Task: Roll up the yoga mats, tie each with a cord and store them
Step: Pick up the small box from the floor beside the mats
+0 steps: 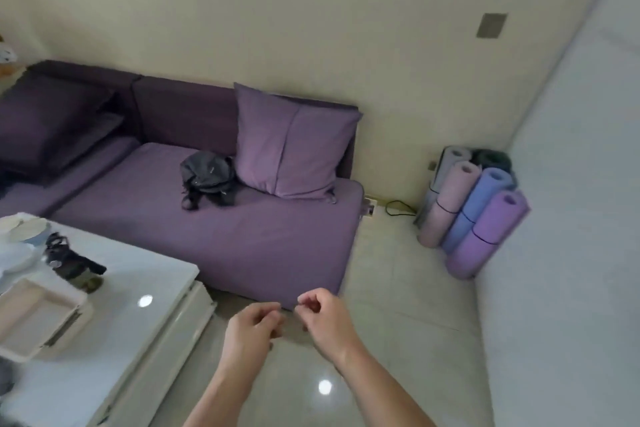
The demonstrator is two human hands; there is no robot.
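Your left hand (254, 324) and right hand (320, 317) loosely curled, empty, lower centre; rolled mats (474, 208) stand corded at right; check knots

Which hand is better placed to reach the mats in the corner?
Right, probably. The right hand sits nearer the rolled mats standing at far right; the left hand would cross the body. Both look empty.

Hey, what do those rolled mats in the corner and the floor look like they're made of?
The mats look like soft foam, matte: thick rolled layers show at the open ends and thin cords pinch them in slightly. The floor looks like glazed tile, glossy: grout lines cross it and a ceiling light reflects as a sharp bright spot.
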